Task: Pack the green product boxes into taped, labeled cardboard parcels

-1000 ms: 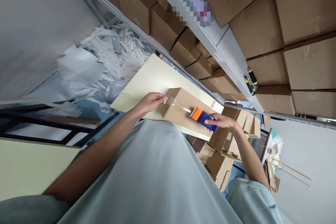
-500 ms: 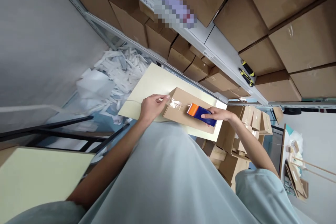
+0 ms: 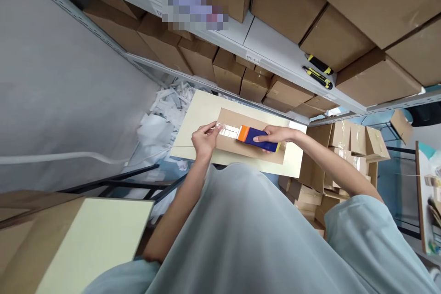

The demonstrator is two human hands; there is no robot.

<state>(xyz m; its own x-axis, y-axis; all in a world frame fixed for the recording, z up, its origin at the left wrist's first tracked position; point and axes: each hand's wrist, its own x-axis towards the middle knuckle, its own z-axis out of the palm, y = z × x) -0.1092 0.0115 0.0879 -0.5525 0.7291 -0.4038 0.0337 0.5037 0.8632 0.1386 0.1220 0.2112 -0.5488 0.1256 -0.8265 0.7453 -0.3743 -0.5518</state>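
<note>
Pale and flat, the tabletop has one brown box lying on it, with its long side going left to right. Clear tape runs along the top, from the left end to the orange tip of the tape gun. The right hand is wrapped tight around the blue part. The left hand has its fingertips close together at the box's left end, by the tape; I can't tell if they pinch it or just press it. To lay tape well, I'd hold that end still, pull the gun straight to the right and keep the tape tight, so it doesn't crease or slip sideways. White paper is piled at the far left. On the far shelf lie two knives.
</note>
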